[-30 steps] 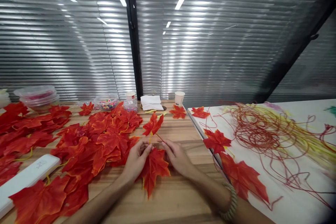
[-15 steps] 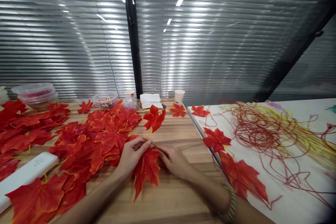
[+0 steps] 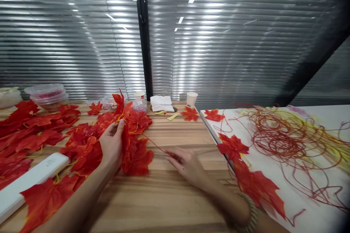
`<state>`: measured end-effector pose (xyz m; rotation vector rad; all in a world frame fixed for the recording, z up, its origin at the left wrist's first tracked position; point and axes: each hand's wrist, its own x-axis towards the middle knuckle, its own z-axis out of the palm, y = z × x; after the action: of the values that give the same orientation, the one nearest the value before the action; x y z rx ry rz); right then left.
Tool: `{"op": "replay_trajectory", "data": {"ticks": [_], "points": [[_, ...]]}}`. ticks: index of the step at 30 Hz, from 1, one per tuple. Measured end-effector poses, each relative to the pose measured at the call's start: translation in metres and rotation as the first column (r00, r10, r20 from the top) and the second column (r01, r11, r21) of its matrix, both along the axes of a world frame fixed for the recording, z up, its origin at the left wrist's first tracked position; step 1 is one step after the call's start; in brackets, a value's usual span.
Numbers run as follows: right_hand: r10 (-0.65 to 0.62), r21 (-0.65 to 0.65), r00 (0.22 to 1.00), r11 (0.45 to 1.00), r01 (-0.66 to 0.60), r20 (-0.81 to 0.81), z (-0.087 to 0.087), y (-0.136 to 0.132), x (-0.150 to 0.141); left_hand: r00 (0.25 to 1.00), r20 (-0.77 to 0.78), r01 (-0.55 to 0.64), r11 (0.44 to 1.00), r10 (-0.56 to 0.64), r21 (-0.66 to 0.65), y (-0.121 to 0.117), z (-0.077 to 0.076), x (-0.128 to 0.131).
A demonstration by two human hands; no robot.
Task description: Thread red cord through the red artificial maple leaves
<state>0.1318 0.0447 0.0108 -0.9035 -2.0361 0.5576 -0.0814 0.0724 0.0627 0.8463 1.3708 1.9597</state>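
Two hands working mid-frame: left hand [image 3: 111, 145] is pinching shut on strung leaves [image 3: 133, 149], right hand [image 3: 186, 162] is gripping the red string [image 3: 155, 146]. Loose leaf pile [image 3: 41, 134] at left is waiting unstrung; string tangle [image 3: 276, 134] is lying far right.

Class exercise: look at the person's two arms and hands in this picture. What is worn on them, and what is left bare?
Both forearms are bare, with no sleeves in view. The left hand wears no glove, ring or watch that shows. The right hand is ungloved too; a chunky beaded bracelet of pale, tan-greenish beads circles that wrist.
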Motion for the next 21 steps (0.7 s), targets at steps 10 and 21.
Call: {"op": "replay_trajectory", "data": {"ticks": [10,21], "points": [[0.038,-0.149,0.993,0.987,-0.054,-0.109,0.004,-0.006,-0.005,0.996,-0.001,0.093,0.996,-0.093,-0.01,0.004,-0.014,0.005],[-0.539,-0.605,0.508,0.795,0.042,-0.672,-0.007,0.021,0.006,0.928,-0.122,0.34,0.933,-0.353,-0.12,-0.003,-0.024,0.017]]}}
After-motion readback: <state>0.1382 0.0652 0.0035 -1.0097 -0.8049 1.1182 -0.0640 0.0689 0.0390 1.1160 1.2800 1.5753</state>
